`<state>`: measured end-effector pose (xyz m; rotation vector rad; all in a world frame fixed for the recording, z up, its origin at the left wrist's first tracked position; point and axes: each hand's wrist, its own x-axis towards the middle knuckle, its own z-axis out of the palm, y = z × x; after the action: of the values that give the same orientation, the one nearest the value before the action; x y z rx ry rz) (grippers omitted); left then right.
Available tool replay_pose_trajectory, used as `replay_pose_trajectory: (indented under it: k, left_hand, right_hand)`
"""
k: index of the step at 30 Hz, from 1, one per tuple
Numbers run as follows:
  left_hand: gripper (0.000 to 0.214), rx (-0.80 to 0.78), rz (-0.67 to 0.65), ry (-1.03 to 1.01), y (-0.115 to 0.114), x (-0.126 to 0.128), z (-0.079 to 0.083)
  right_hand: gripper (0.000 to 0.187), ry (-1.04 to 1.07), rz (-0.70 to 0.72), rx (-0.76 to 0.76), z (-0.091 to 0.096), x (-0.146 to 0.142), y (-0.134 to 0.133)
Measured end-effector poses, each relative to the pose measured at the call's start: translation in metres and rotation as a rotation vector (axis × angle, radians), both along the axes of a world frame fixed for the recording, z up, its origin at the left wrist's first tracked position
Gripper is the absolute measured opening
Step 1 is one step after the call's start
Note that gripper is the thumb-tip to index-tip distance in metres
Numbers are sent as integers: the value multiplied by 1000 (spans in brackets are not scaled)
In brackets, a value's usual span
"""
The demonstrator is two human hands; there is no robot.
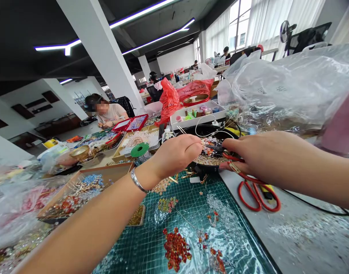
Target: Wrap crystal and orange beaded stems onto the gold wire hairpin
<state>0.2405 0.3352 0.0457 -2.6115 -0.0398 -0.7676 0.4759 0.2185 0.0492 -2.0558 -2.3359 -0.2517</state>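
My left hand point(178, 154), with a silver bangle point(138, 180) on the wrist, is closed over the black round tray. Orange and clear beadwork point(207, 147) shows at its fingertips; the fingers themselves are mostly hidden behind the hand. Thin gold pins point(181, 129) stick up beyond the knuckles. My right hand point(248, 152) grips pliers point(215, 146) with dark jaws and red handles, the jaws against the beadwork. Under both hands the black tray point(195, 166) holds many gold pins. Red-handled scissors point(259, 198) lie just below my right hand.
A green cutting mat point(151, 243) carries red-orange beads point(176, 249), clear beads point(222, 207) and flower-shaped beads point(167, 204). To the left stands a box of beads point(85, 190). Plastic bags point(288, 83) bulge at the right. A person point(110, 110) sits across the table.
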Motion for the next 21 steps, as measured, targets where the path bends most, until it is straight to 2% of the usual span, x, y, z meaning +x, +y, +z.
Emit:
replay_pose_trajectory:
  k: [12,16,21]
  left_hand:
    - [32,-65,35,82,11,6,1]
    - [29,-41,33,85,16,6,1]
    - [28,-28,43,90,21,7,1]
  right_hand:
    - [34,7,14,-16,5,4,11]
    - [40,-7,26,7,8,5,15]
    - [58,-3,41,7,8,9,21]
